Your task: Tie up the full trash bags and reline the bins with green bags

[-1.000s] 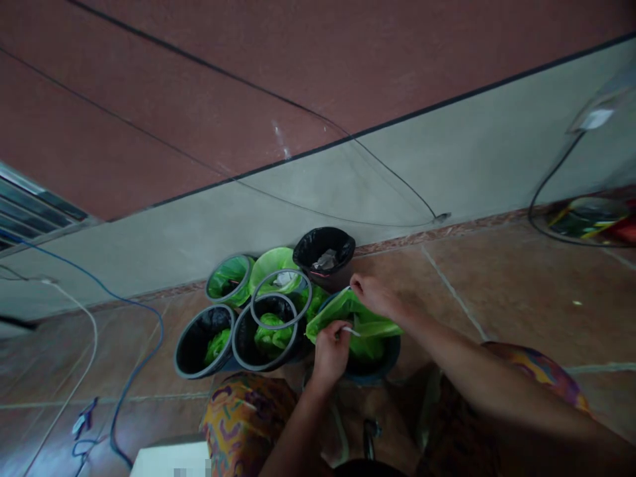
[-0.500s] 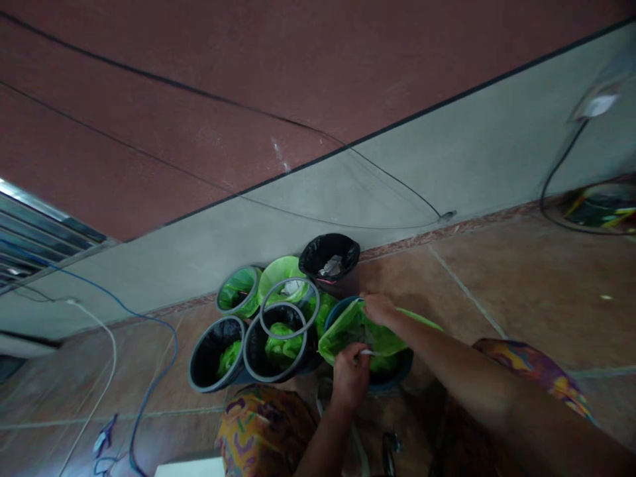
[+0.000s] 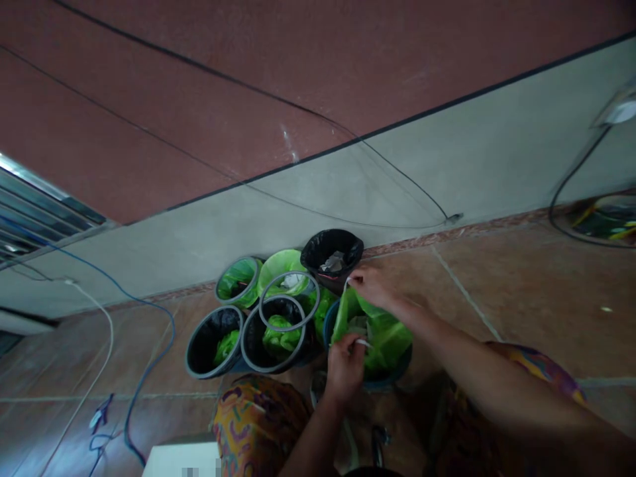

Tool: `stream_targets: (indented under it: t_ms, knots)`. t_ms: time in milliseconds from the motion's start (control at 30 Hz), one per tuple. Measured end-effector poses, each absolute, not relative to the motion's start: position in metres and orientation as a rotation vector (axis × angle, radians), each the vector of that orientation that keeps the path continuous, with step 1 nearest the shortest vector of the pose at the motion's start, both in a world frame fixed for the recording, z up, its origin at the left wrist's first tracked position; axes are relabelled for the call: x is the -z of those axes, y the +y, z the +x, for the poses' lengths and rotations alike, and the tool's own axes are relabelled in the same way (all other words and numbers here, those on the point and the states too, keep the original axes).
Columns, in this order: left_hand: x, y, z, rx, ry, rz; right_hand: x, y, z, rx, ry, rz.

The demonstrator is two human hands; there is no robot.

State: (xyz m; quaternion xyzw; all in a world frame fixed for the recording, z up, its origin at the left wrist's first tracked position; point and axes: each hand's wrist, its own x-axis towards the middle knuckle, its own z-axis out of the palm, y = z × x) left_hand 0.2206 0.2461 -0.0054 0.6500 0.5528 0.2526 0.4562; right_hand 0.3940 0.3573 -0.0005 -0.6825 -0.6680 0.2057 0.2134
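My left hand point(image 3: 346, 363) is closed at the near side of a green garbage bag point(image 3: 390, 334), with a short white strip, like a drawstring, poking out of its fingers. Farther up, my right hand point(image 3: 372, 286) pinches the bag's far edge, and a bit of white strip shows at its fingertips too. The bag sags open between both hands, with some greyish rubbish inside. It sits in a dark blue bin point(image 3: 385, 382) whose front rim shows below it.
Left of my hands stand several bins lined with black or green bags, a loose grey ring point(image 3: 264, 311) resting across them. A black-lined bin point(image 3: 332, 255) is against the wall. A blue hose point(image 3: 171, 331) and a white cable point(image 3: 110, 331) cross the tiled floor. Patterned cloth covers my knees.
My right hand has moved up and slightly left, drawing the bag's edge with it. The bag's right side has dropped into the bin. My left hand has barely moved.
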Motion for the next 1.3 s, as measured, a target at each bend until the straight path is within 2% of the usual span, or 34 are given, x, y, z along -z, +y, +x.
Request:
stream_targets:
  t_ms: [600,767,867,967,1100,1300]
  knots:
    - [-0.007,0.296,0.225,-1.076,1.313,1.147,-0.013,0.344,0.401,-0.924,-1.589,-1.426]
    - [-0.006,0.319,0.235,-0.997,1.257,1.237,-0.015,0.346,0.398,-1.080,-1.520,-1.273]
    - [-0.007,0.333,0.238,-0.894,1.254,1.495,-0.011,0.347,0.396,-1.049,-1.621,-1.251]
    - [-0.004,0.342,0.235,-0.901,1.380,1.620,-0.004,0.345,0.397,-0.936,-1.719,-1.419]
    - [0.003,0.342,0.230,-0.951,1.416,1.606,0.004,0.336,0.393,-0.774,-1.974,-1.734]
    - [0.008,0.337,0.223,-1.090,1.461,1.393,0.004,0.320,0.377,-0.607,-2.269,-1.838]
